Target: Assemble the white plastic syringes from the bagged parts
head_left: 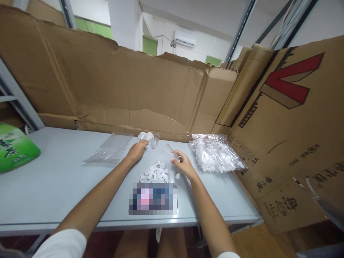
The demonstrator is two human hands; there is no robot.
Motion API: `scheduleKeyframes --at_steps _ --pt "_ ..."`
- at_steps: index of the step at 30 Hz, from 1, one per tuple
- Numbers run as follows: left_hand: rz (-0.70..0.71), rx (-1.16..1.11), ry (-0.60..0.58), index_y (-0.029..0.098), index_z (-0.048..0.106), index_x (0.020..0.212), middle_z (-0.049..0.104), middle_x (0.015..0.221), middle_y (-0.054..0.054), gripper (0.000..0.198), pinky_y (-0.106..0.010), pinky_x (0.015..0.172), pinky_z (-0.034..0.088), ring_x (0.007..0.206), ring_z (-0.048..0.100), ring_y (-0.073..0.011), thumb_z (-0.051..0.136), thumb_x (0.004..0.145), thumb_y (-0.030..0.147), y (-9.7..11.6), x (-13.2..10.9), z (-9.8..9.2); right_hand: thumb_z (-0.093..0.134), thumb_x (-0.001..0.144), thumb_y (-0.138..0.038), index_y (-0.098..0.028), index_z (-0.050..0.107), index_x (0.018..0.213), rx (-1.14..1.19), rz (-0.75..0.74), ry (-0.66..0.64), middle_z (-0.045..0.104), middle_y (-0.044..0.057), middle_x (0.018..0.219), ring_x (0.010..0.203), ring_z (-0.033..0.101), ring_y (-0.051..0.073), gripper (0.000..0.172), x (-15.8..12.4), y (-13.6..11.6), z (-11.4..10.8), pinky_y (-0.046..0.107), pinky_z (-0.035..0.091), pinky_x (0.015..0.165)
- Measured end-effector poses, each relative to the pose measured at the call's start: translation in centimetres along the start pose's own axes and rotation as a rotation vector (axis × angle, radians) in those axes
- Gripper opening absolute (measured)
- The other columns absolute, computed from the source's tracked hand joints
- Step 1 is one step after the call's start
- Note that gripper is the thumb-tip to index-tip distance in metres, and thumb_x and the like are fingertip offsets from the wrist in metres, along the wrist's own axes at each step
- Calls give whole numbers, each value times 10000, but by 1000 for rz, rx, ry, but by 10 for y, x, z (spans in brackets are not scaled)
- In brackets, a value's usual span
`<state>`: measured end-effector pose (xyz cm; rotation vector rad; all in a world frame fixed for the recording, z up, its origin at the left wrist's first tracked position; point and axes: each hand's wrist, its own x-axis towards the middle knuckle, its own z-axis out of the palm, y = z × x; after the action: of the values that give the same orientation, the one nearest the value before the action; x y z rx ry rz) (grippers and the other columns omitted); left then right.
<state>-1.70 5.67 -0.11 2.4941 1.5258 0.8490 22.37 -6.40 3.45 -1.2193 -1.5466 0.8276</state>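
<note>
My left hand (pixel 137 150) reaches forward over the grey table (pixel 53 179), fingers curled round a small white cap near a few white caps (pixel 145 135) and a clear little bottle (pixel 155 140) at the far edge. My right hand (pixel 182 165) is closed on a small clear threaded bottle (pixel 171 151), tilted up to the left. Between the hands lies a heap of several white caps (pixel 155 173).
A clear bag full of white and clear parts (pixel 215 154) lies to the right. An empty flat plastic bag (pixel 110 149) lies to the left. A green packet (pixel 14 147) sits at the far left. Cardboard walls (pixel 120 89) ring the table's back and right.
</note>
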Motion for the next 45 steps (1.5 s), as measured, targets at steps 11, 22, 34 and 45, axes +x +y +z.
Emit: scheduleKeyframes --at_steps 11,22,34,45 --pt "-19 43 -43 131 599 1051 602 1127 -130 440 -309 926 379 1055 544 -239 410 658 71 0 -3 5 621 654 -321 -198 583 1023 -8 18 -5 584 34 958 710 498 136 391 0 1 0 256 414 622" --pt "184 -210 -9 195 608 960 632 1030 -67 277 -358 907 384 997 546 -227 477 781 359 69 -15 -33 681 610 -321 -217 542 894 547 198 77 618 32 875 788 600 173 332 2 -2 3 312 474 704" --pt "320 -89 74 182 519 856 609 841 -68 235 -310 734 394 822 559 -205 378 866 370 119 -43 -27 669 655 -353 -199 564 783 778 216 27 650 31 843 707 618 163 226 -5 -12 12 326 480 676" --pt "55 -664 -162 180 463 668 416 512 39 407 -231 508 303 491 393 -113 311 848 513 122 -56 -18 691 612 -406 -204 568 793 663 99 48 617 45 812 745 571 183 299 -8 -18 14 335 464 716"
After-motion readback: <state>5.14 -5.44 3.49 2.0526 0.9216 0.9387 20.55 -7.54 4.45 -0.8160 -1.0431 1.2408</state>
